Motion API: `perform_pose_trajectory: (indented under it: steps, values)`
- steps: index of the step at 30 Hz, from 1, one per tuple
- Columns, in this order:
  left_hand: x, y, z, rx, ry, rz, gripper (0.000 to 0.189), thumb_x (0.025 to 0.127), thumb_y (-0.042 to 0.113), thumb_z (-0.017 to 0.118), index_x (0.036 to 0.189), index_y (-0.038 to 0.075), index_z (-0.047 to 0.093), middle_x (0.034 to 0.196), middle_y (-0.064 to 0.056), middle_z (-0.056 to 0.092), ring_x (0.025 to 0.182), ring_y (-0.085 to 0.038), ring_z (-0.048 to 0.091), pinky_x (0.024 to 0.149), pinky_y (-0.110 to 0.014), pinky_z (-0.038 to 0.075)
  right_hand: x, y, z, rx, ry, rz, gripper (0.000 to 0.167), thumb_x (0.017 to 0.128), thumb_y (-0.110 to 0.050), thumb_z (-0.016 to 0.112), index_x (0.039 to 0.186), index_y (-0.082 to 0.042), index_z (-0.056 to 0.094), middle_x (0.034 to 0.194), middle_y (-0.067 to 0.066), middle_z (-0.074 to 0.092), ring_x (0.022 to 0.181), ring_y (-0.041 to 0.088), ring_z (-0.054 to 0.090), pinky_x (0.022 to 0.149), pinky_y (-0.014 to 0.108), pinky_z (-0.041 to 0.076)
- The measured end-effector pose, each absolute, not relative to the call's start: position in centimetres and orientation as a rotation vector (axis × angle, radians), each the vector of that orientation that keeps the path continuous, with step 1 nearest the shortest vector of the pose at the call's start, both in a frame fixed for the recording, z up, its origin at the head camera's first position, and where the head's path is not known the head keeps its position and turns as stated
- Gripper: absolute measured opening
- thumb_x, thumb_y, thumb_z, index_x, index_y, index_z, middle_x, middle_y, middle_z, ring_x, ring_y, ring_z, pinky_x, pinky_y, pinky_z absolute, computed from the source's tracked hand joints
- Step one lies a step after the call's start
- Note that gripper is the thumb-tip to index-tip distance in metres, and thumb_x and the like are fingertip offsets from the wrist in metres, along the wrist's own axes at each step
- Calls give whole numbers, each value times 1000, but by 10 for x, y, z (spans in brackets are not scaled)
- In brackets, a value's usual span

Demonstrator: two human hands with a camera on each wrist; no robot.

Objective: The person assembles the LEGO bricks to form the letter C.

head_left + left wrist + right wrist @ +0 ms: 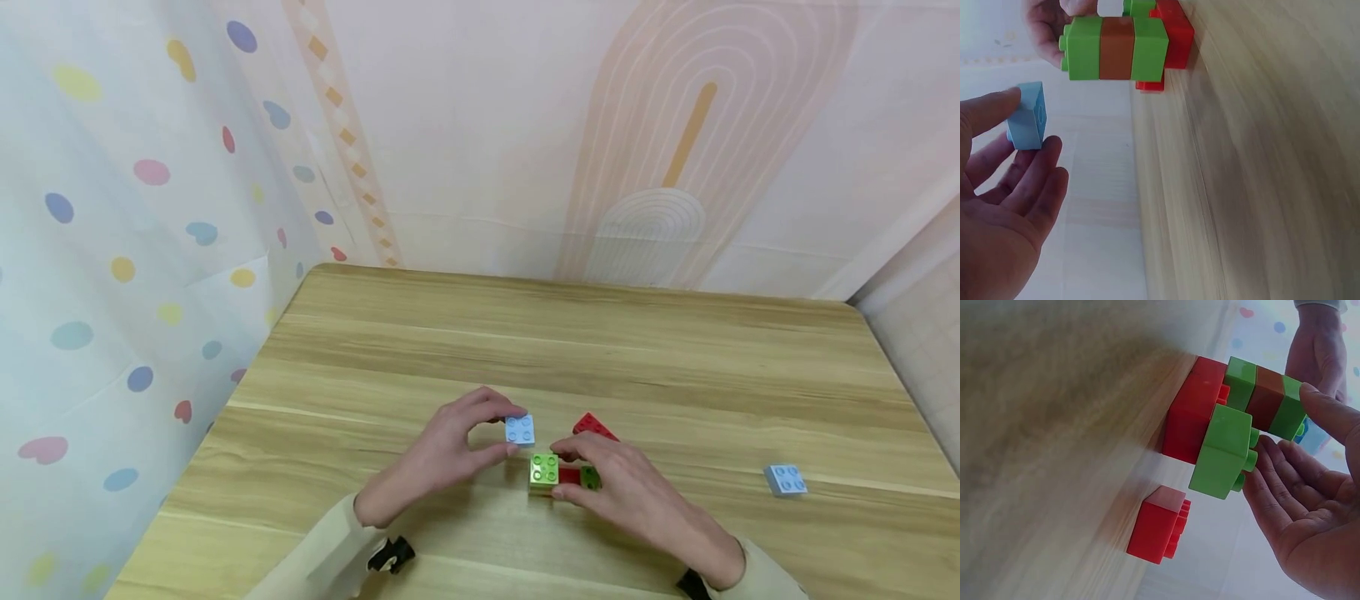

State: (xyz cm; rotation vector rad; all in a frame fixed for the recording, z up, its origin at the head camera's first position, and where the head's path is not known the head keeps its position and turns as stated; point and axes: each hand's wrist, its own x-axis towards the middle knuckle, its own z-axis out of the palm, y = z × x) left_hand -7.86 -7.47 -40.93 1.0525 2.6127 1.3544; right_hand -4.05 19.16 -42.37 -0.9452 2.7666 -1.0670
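Thumb and fingers of my left hand (450, 437) pinch a light blue toy brick (1026, 119), raised just behind and left of a small brick build. That build has a red base brick (1191, 412), a column of green, brown (1116, 48) and green bricks at its left, and a single green brick (1221, 450) at its right. My right hand (637, 492) reaches over it from the right, holding the column near its top green brick (543, 469) between thumb and fingers. The hand partly hides the right green brick in the head view.
A loose red brick (595, 426) lies on the wooden table (465, 333) just behind the build. Farther right lies another light blue brick (786, 481). Patterned curtains (480, 142) hang behind the table and along its left side.
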Motion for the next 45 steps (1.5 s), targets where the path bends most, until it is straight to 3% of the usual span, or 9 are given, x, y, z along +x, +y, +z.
perform_pose_trajectory:
  steps: [14, 27, 36, 45]
  values:
    - [-68, -64, -408, 1072, 2504, 1383, 45, 85, 5, 83, 128, 3, 68, 122, -5, 68, 113, -20, 67, 99, -35, 55, -40, 199, -421, -886, 2815, -1033, 37, 89, -27, 84, 119, -8, 71, 114, 0, 74, 99, 15, 72, 84, 38, 60]
    - [-62, -57, -413, 1090, 2495, 1339, 39, 86, 9, 84, 123, 7, 71, 119, -4, 70, 108, -13, 67, 93, -41, 58, -41, 208, -417, -839, 2824, -1018, 35, 88, -20, 85, 119, -10, 72, 118, 1, 73, 99, 18, 71, 83, 37, 60]
    - [-61, -54, -419, 1143, 2495, 1335, 34, 88, 9, 83, 119, 7, 71, 114, -3, 69, 100, -12, 68, 90, -26, 57, -40, 206, -423, -952, 2793, -1016, 38, 89, -24, 84, 123, -11, 72, 121, -1, 74, 105, 14, 69, 87, 40, 60]
    - [-61, -53, -421, 1216, 2485, 1344, 31, 88, 5, 81, 118, 5, 72, 111, -4, 67, 100, -10, 68, 88, -24, 58, -40, 200, -427, -931, 2770, -1035, 41, 90, -29, 82, 125, -10, 71, 122, 1, 74, 104, 11, 69, 88, 41, 60]
